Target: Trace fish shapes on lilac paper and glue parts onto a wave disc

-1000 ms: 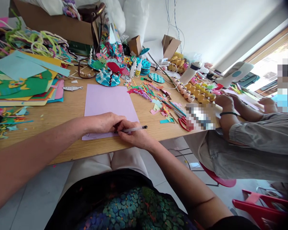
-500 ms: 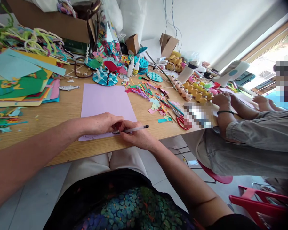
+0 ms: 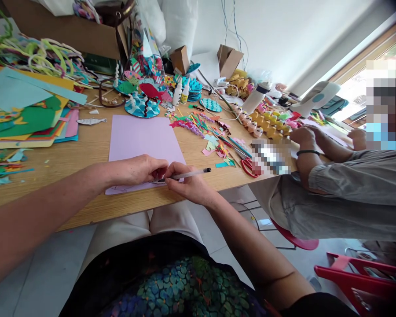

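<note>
A sheet of light purple paper (image 3: 145, 136) lies at the table's front edge, with dark drawn lines near its bottom edge. My right hand (image 3: 188, 185) grips a pen (image 3: 194, 172) with a clear barrel and a black end cap, its tip low on the sheet. Close beside it, my left hand (image 3: 137, 171) rests on the paper with its fingers curled and pressed down. A small pale shape shows under those fingertips, but I cannot make out what it is.
Stacked coloured sheets (image 3: 29, 110) and a paper fish (image 3: 91, 121) lie left. Behind stand a blue wavy craft piece (image 3: 141, 108) and glue bottles (image 3: 177, 94). Paper scraps (image 3: 214, 143) and red-handled scissors (image 3: 249, 168) are to the right. Another person's arms (image 3: 305, 143) rest farther right.
The pen has tilted a little, its capped end now farther right and slightly higher. Both hands stay at nearly the same place on the sheet. The whole view has shifted slightly.
</note>
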A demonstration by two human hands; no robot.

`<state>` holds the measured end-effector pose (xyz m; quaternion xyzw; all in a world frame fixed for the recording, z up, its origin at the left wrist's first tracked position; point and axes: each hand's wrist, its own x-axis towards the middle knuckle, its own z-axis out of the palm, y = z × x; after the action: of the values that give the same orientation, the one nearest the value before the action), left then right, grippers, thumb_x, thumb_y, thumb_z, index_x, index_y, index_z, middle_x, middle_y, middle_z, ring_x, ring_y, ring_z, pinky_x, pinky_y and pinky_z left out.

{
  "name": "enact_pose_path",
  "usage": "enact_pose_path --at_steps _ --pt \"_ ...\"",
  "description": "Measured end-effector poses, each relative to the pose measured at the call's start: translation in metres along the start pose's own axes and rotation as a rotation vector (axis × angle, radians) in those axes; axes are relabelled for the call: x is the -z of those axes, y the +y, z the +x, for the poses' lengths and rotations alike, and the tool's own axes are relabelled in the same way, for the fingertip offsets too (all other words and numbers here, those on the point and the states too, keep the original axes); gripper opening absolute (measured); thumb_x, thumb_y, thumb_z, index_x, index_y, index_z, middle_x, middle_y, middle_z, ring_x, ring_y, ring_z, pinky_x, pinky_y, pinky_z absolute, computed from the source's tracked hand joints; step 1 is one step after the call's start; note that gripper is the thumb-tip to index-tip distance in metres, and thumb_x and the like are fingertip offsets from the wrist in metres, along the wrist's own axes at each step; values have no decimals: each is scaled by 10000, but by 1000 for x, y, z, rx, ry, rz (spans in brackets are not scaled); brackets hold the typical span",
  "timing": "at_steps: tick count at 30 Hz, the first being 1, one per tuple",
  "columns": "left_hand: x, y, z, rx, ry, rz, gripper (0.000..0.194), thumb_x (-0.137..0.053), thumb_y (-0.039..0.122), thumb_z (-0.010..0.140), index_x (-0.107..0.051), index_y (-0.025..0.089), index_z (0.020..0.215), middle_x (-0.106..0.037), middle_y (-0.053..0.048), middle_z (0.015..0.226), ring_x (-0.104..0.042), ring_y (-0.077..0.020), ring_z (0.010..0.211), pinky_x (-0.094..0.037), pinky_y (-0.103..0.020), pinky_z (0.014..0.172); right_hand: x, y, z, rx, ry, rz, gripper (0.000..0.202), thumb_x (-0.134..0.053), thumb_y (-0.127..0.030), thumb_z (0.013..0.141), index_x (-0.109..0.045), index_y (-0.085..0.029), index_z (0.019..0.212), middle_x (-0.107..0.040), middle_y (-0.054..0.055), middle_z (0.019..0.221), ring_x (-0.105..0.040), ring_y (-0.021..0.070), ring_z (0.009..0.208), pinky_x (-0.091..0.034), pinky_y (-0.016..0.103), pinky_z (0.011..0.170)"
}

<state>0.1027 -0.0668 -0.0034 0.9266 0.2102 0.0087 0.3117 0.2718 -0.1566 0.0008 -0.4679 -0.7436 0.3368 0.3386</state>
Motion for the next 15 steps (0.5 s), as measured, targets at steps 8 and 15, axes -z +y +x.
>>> enact_pose_path --at_steps 8,15 --pt "4 3 -1 -41 8 -52 71 -422 121 652 -443 189 647 -556 44 680 -499 -101 634 -361 -187 603 -16 2 4 57 -25 0 45 -502 -145 751 -542 -159 764 -528 -30 658 -452 66 553 -379 185 560" --pt "5 6 -2 -43 10 -93 72 -411 133 666 -429 190 625 -498 46 613 -445 -98 575 -339 -192 564 -18 1 7 42 -43 -69 47 -507 -134 753 -549 -156 756 -559 -20 682 -474 70 572 -384 181 562"
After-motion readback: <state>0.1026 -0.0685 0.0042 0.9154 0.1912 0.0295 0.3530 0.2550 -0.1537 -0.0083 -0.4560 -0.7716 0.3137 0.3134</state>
